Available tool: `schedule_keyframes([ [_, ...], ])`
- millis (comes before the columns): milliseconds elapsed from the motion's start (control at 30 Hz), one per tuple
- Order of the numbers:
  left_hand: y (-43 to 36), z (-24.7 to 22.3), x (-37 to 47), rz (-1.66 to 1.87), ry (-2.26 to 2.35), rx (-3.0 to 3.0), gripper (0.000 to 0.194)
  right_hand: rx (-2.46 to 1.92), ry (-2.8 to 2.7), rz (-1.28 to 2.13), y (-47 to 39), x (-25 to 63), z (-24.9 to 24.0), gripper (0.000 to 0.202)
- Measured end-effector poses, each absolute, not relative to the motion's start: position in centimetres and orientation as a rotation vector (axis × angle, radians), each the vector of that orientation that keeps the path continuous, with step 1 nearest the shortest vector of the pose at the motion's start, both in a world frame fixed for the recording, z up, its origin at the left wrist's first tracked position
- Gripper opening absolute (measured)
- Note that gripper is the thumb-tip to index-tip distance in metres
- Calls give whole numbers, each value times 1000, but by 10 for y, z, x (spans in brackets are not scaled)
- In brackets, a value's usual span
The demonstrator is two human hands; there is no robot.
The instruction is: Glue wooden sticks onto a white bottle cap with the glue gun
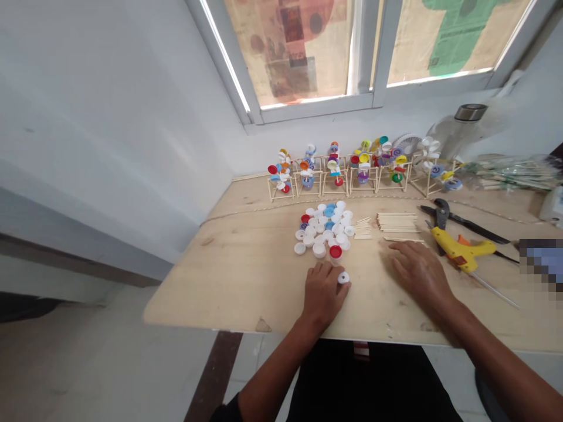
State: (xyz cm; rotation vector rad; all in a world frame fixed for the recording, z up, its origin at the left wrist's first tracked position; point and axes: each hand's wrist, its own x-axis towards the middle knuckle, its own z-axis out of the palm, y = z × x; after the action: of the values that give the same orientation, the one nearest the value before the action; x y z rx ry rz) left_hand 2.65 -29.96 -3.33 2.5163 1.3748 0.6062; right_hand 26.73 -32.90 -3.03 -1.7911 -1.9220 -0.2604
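A white bottle cap (343, 277) with a dark spot in its middle is pinched between the thumb and fingers of my left hand (323, 293), low over the table. Just beyond that hand lies a cluster of bottle caps (320, 237), mostly white with some red, blue and purple ones. My right hand (420, 275) is palm down with its fingers stretched forward, at the near edge of a bundle of thin wooden sticks (397, 223). One loose stick (396, 239) lies at its fingertips. Shorter stick pieces (363, 228) sit between the caps and the bundle.
Along the wall stands a row of stick frames (336, 181) carrying coloured cap wheels. At the right lie a yellow glue gun (461, 249), pliers (441, 214) and bagged sticks (514, 173). A clear bottle (468, 126) and a small fan (407, 143) stand at the back.
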Motion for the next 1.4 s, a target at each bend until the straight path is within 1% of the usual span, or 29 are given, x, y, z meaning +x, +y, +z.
schedule_keyframes([
  [133, -301, -39, 26, 704, 1370, 2491, 14, -1861, -1980, -266, -315, 272, -26, 24],
  [233, -301, -41, 25, 743, 1371, 2463, 13, -1889, -2075, -196, -308, 254, -21, 23],
  [333, -298, -40, 24, 765, 1378, 2441, 13, -1818, -2185, -101, -305, 227, -19, 24],
  [533, -287, -35, 27, 685, 1340, 2514, 12, -1647, -2263, 9, -309, 190, -24, 21],
  [800, -288, -34, 29, 695, 1291, 2561, 18, -1622, -2188, 148, -316, 196, -27, 18],
  [1000, -291, -38, 27, 741, 1265, 2546, 23, -1856, -2063, -51, -285, 227, -20, 19],
  [1133, -290, -40, 26, 736, 1258, 2529, 23, -2001, -2121, -138, -265, 237, -9, 23],
  [1400, -290, -41, 26, 757, 1237, 2520, 22, -2058, -2185, -197, -237, 240, -3, 24],
])
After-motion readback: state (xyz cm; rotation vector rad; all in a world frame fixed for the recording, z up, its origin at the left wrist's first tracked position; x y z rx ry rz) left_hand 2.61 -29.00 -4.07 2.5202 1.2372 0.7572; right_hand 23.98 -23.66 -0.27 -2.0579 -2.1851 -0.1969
